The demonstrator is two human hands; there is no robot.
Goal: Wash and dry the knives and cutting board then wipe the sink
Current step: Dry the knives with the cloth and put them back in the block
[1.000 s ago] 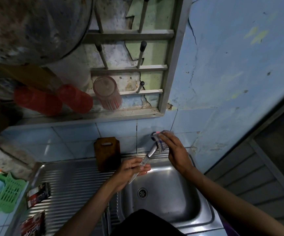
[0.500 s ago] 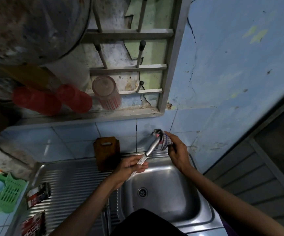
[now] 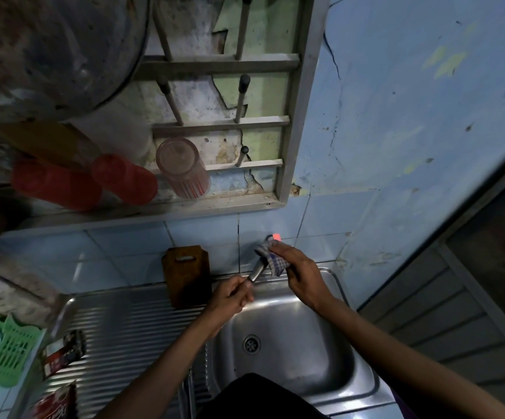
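Over the steel sink [image 3: 351, 391], my left hand [image 3: 230, 297] grips a knife [image 3: 257, 271] by its handle, blade pointing up and away. My right hand [image 3: 299, 272] holds a checked cloth [image 3: 272, 257] wrapped round the blade, so most of the blade is hidden. A brown wooden cutting board [image 3: 186, 275] stands upright against the tiled wall, on the back of the ribbed draining board [image 3: 124, 334], just left of my left hand.
A small red tap handle [image 3: 276, 236] sticks out of the wall above the cloth. A wall rack [image 3: 224, 122] holds red cups [image 3: 124, 179] and a clear cup [image 3: 181, 167]. A green basket [image 3: 6, 352] and dark packets [image 3: 63, 352] lie at the left.
The cloth in my right hand has slid down the blade toward the handle, covering more of it. My left hand has shifted slightly up and right with the knife.
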